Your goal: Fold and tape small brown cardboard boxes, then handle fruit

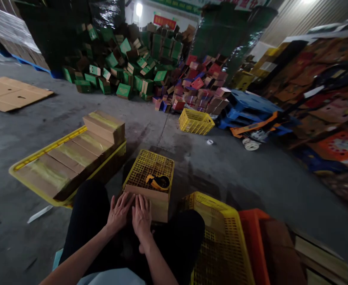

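My left hand [119, 211] and my right hand [141, 217] lie side by side, fingers stretched flat, on the near edge of a brown cardboard piece [158, 206]. The cardboard rests against an upturned yellow crate [150, 166] between my knees. A yellow and black tape dispenser [158, 182] sits on top of that crate, just beyond my fingertips. Neither hand grips anything.
A yellow tray [22, 174] with flat folded cartons [81, 148] lies at the left. A yellow basket [221, 237] and an orange crate [251, 237] stand at my right. Piles of green boxes [123, 63] and red boxes [200, 87], another yellow crate [195, 121] and blue pallets [248, 107] lie farther off.
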A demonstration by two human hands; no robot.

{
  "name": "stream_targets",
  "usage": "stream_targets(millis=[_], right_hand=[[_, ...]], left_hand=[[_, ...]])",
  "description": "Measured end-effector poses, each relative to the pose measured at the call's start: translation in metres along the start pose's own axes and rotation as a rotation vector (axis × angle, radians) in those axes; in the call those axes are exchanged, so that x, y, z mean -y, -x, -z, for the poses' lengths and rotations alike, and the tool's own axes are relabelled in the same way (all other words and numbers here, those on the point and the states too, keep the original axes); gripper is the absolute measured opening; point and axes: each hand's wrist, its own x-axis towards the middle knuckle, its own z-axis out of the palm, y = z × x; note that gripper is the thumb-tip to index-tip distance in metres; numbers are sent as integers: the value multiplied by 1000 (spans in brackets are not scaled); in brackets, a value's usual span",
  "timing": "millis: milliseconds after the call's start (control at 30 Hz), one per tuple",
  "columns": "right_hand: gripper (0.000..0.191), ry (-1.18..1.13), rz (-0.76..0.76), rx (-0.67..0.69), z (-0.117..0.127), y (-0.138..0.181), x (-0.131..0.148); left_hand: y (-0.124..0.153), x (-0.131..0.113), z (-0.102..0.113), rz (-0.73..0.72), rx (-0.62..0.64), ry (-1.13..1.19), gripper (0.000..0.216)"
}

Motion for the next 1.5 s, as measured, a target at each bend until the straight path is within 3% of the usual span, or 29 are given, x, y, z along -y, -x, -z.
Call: stream_targets(millis=[200,467,633,833,1033,1233,1500], right_hand=[[51,82,-96,-35,23,19,-42],[56,89,-219,-127,33,36,-102],[63,-140,-299,-196,20,38,-110],[69,-367,-481,-202,21,31,-123],[81,-394,-580,-191,21,16,-138],[94,-402,-696,-209,12,-1,-143],[89,-394,-733,-210,-6,-1,-153]], left_hand=[[1,1,-1,-10,29,47,90],[-2,-2,-6,17,-45,73,73],[-2,-4,-18,61,-154,159,85],[-5,-4,-18,169,-97,254,84],[-12,4,-23,275,-52,301,85],[-17,9,-29,265,-64,334,85],[-24,6,-27,356,-56,380,97]])
